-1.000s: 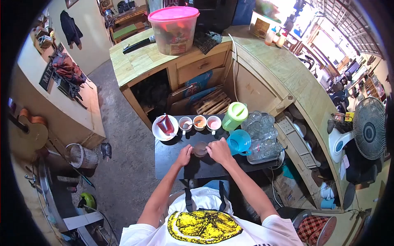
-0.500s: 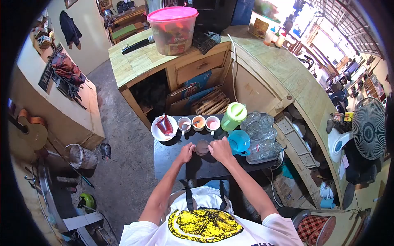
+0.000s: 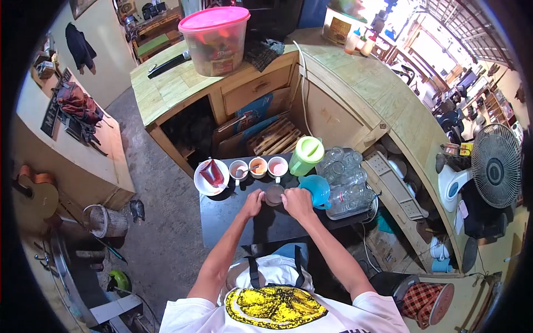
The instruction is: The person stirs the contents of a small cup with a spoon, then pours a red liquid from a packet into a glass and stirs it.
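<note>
A small round brownish piece, perhaps a strainer or lid (image 3: 274, 195), lies between my hands above the dark table (image 3: 227, 222). My left hand (image 3: 254, 203) is closed at its left edge, and my right hand (image 3: 297, 202) is closed at its right edge. Beyond them stand three cups in a row: one on the left (image 3: 239, 171), a middle one with orange contents and a spoon (image 3: 257, 166), and one with pink contents (image 3: 277, 166). A white bowl (image 3: 201, 186) holds a red bag (image 3: 211, 173). Beside my right hand is a blue pitcher (image 3: 315, 191).
A green lidded pitcher (image 3: 306, 155) stands behind the blue one. Several upturned glasses (image 3: 347, 183) fill a tray at the right. A wooden counter (image 3: 355, 83) curves round behind, carrying a pink-lidded tub (image 3: 215, 47). A fan (image 3: 495, 166) stands far right.
The whole view has shifted, with the table items and counter now a little further left. Both hands keep the same hold at the round piece's edges.
</note>
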### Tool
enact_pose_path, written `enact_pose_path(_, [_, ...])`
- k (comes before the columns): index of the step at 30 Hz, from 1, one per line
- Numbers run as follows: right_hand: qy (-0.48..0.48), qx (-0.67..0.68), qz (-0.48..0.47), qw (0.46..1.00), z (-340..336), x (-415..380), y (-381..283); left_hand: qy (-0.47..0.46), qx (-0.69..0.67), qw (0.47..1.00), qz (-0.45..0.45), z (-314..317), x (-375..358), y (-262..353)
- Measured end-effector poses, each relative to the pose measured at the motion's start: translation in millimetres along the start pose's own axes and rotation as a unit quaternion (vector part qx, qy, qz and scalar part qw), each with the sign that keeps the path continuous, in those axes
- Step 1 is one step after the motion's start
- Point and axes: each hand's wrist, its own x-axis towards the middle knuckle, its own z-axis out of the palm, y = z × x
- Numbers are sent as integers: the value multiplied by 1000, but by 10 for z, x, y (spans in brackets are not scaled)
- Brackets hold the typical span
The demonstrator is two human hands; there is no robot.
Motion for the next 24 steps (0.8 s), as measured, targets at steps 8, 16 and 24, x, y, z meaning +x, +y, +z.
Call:
enact_pose_path(8, [-7, 26, 27, 999, -3, -79, -11, -3, -9, 1000, -13, 53, 60, 3])
enact_pose_path(16, [-22, 8, 27, 999, 1, -68, -8, -3, -17, 1000, -8, 20, 53, 67])
enact_pose_path(24, [-29, -2, 16, 999, -8, -25, -21, -25, -31, 999, -21, 23, 67, 17])
